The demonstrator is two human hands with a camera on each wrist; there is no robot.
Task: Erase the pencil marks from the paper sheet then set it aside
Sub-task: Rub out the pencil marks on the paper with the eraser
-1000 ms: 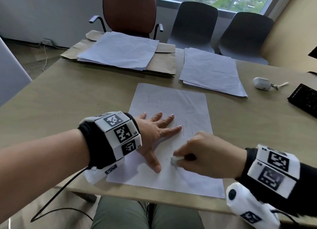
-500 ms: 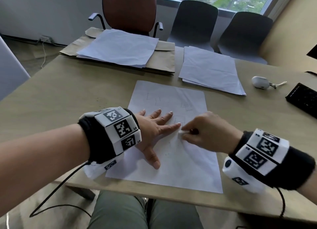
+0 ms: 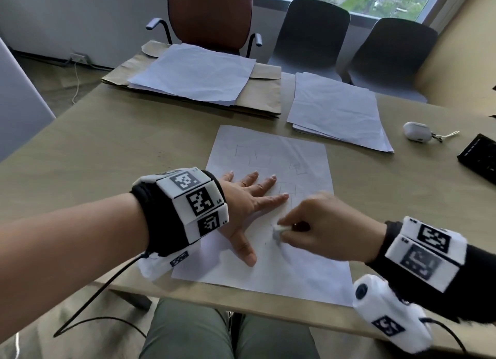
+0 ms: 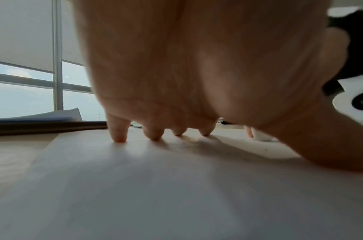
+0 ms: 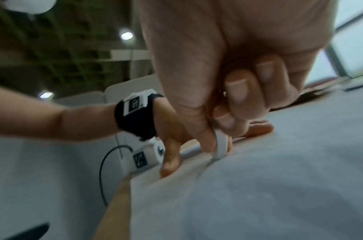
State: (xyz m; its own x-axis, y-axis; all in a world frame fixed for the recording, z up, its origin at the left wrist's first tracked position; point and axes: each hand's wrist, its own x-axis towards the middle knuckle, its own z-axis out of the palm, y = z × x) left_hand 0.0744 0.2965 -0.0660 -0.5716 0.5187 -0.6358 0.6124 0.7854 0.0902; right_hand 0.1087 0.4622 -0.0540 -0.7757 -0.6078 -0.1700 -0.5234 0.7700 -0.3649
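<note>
Left hand (image 3: 249,203) flat, fingers spread, pressing paper sheet (image 3: 271,154) on worktop (image 3: 120,149), right hand (image 3: 322,227) at its three o'clock, grip pinching white eraser (image 3: 279,231) against the sheet.

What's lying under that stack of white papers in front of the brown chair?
Under the white papers lies a brown paper envelope or folder, flat on the table. What the papers cover is hidden.

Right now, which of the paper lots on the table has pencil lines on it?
The single sheet nearest the person, under the left hand, shows faint pencil lines. The stack at far right and the sheet on the brown envelopes look blank.
</note>
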